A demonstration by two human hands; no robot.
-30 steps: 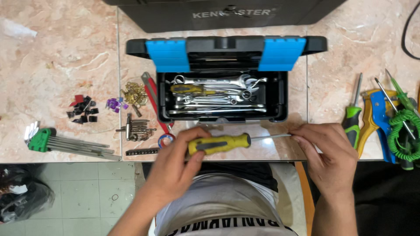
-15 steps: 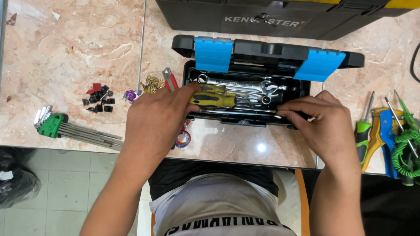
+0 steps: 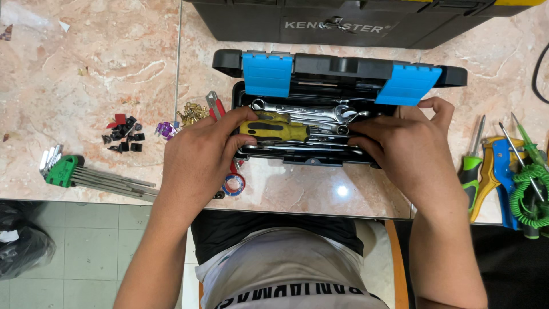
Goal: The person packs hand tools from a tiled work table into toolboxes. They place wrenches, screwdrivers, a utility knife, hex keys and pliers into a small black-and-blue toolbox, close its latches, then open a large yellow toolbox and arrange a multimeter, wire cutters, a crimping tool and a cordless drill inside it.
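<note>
left hand (image 3: pixel 197 157) gripped yellow screwdriver (image 3: pixel 274 130) by handle | long axis lay left-right inside black tray (image 3: pixel 309 159) | right hand (image 3: pixel 403 151) rested at shaft end, grip unclear

Right hand (image 3: pixel 409 151) covered the yellow-and-black screwdriver's (image 3: pixel 274 130) steel shaft; large black case (image 3: pixel 343 23) was cropped by top edge.

A home workbench or small repair workshop, by the look of it. A pink marble table (image 3: pixel 86 68) carries an open black toolbox (image 3: pixel 337 68) full of wrenches (image 3: pixel 309 111), a hex key set (image 3: pixel 86 177), screwdrivers (image 3: pixel 472 166), a wire stripper (image 3: pixel 494 166), tape (image 3: pixel 234 185), small clips (image 3: pixel 123 134) and brass hooks (image 3: pixel 193 113). A tiled floor (image 3: pixel 97 252) lies below.
</note>
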